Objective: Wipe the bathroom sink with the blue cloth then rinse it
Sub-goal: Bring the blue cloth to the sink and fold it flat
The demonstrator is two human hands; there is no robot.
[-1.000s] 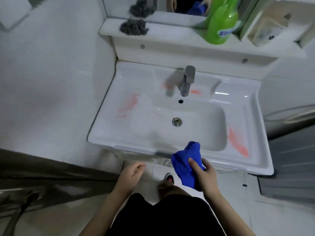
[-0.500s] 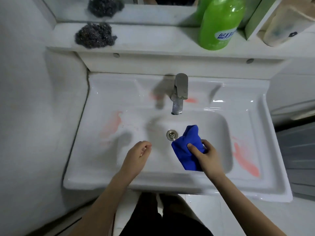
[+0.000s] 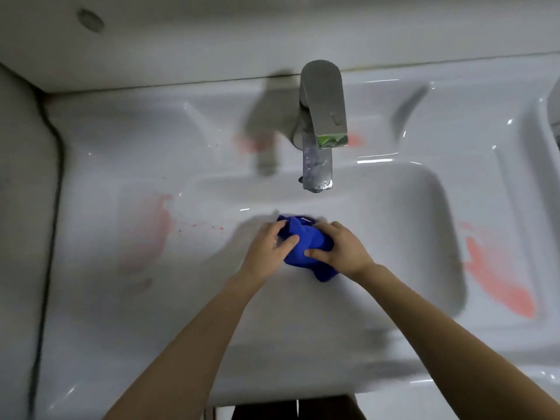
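A white bathroom sink [image 3: 403, 225] fills the view, with pink-red smears on its left ledge [image 3: 148, 231], right ledge [image 3: 497, 280] and near the tap base. The bunched blue cloth [image 3: 306, 244] sits in the middle of the basin, below the metal tap [image 3: 321, 125]. My left hand [image 3: 268, 247] grips the cloth's left side. My right hand [image 3: 342, 250] grips its right side. Both hands press it together over the basin; the drain is hidden under them.
A white shelf front [image 3: 272, 34] with a round screw cap [image 3: 90, 21] runs across the top behind the tap. A grey wall [image 3: 21, 207] borders the sink on the left. No water is seen running from the tap spout.
The camera moved much closer over the sink. My left hand came across and took hold of the cloth, which my right hand had carried up into the basin.
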